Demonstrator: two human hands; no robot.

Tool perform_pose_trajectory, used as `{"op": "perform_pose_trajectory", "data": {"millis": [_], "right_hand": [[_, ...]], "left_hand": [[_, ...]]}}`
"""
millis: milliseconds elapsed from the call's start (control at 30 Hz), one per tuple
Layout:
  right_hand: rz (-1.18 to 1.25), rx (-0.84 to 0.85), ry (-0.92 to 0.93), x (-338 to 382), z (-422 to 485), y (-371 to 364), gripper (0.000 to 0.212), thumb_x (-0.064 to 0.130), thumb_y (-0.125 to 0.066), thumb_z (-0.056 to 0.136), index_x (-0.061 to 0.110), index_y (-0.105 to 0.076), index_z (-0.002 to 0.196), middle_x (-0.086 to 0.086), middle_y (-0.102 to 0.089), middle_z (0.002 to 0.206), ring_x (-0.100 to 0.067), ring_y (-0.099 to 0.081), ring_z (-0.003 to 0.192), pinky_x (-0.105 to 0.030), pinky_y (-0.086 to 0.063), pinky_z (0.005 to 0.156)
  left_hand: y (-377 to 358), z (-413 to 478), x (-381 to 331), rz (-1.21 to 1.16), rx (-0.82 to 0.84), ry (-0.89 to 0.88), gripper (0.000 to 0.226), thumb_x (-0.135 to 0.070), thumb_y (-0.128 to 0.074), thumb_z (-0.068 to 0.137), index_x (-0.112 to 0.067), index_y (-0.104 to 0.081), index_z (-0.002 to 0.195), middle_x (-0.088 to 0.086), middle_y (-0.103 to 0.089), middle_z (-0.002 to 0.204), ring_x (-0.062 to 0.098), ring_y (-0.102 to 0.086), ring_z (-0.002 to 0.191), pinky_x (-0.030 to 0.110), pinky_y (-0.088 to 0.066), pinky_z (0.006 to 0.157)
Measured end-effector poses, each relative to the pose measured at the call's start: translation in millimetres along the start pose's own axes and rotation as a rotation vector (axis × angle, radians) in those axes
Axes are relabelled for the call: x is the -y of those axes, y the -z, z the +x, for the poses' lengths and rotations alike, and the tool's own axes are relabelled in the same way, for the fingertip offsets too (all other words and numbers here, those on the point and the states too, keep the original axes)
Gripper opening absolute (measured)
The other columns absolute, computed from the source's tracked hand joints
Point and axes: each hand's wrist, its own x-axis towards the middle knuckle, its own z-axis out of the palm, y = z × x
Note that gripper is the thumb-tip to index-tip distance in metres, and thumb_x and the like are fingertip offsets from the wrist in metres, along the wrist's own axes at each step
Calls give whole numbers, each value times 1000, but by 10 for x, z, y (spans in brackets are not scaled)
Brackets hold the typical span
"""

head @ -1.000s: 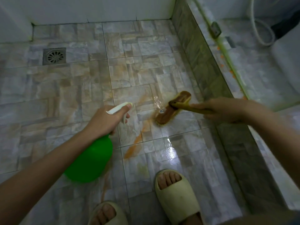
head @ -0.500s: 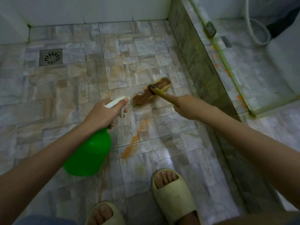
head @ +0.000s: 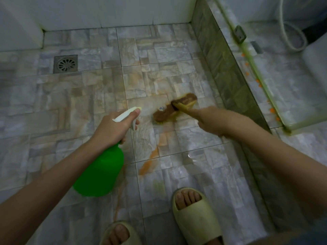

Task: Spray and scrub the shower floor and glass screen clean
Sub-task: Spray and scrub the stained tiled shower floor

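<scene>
My left hand (head: 113,128) grips the white trigger head of a green spray bottle (head: 100,172), which hangs tilted above the tiled shower floor (head: 74,106). My right hand (head: 210,121) holds the yellow handle of a brown scrub brush (head: 174,107), its bristles down on the floor just right of the sprayer nozzle. Orange streaks (head: 153,154) run across the wet tiles below the brush. The glass screen (head: 230,71) stands along the right side of the shower floor, with a greenish stained bottom edge.
A square metal drain (head: 65,64) sits at the far left of the floor. White walls (head: 106,13) close the back. My feet in pale slippers (head: 196,216) stand at the bottom. Beyond the glass lie a hose (head: 290,32) and more tiled floor.
The brush swept from the right, near the glass, leftward and farther away, then eased back slightly right. My left hand with the bottle stayed nearly in place.
</scene>
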Motion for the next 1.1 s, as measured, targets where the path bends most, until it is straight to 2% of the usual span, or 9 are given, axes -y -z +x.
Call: {"op": "perform_pose_trajectory", "data": {"millis": [133,233,433,567,633,800,867,1000,1100], "right_hand": [[-59,-116,6,275,62,-209,89,2,-36,97,60,15,142,-9,-52,77,-18,-51,51,-28,-39,40],[-75,-231,0,251,415,-132,85,7,-36,99,56,16,144,-11,-55,78,-19,-49,54,-30,-37,45],[25,1,-141,95,-303,-297,92,3,-37,97,56,24,141,-4,-47,73,-19,-60,49,-28,-48,39],[-58,-216,-155,54,187,-294,93,-1,-36,93,48,22,146,-9,-54,70,-20,-50,50,-32,-36,41],[-60,-272,-121,-132,442,-114,89,2,-37,95,49,19,147,-15,-58,78,-21,-49,50,-31,-36,40],[76,-19,-278,-342,-22,-17,85,7,-36,95,53,13,147,-19,-52,113,-21,-60,55,-29,-45,43],[84,-44,-324,-245,-53,-146,87,3,-35,94,49,16,147,-15,-52,100,-20,-59,51,-28,-43,40],[9,-288,-261,-431,535,24,90,0,-35,92,49,17,147,-18,-58,89,-23,-50,51,-29,-35,43],[-50,-230,-169,-691,628,265,84,9,-34,96,56,15,145,-21,-61,93,-29,-58,60,-37,-51,54]], "left_hand": [[56,4,32,-36,-14,26,48,-62,-52,96,-21,-78,90,0,-79,91,21,-55,45,27,-47,51],[30,5,21,-27,-19,24,49,-64,-53,95,-22,-78,90,10,-79,88,21,-56,43,28,-48,53],[-72,-29,-43,-3,-16,-20,52,-60,-54,97,-16,-77,83,15,-76,79,15,-53,35,28,-47,52],[-137,11,-132,3,-12,-50,54,-58,-54,97,-11,-77,84,19,-75,80,14,-52,35,24,-46,48],[-201,23,-175,-16,1,-53,54,-57,-55,97,-10,-77,83,23,-74,81,14,-52,35,22,-46,45],[-298,83,-239,-69,21,-57,50,-61,-57,93,-18,-76,78,13,-78,86,16,-54,38,28,-49,50],[-293,120,-256,-82,14,-53,50,-62,-57,93,-18,-77,81,15,-77,85,15,-53,38,26,-47,48],[-293,168,-281,-69,19,-69,52,-65,-55,94,-20,-78,82,15,-77,86,16,-54,38,28,-50,53],[-281,146,-272,-55,27,-86,50,-61,-56,95,-18,-77,81,17,-77,88,16,-53,37,29,-49,52]]}}
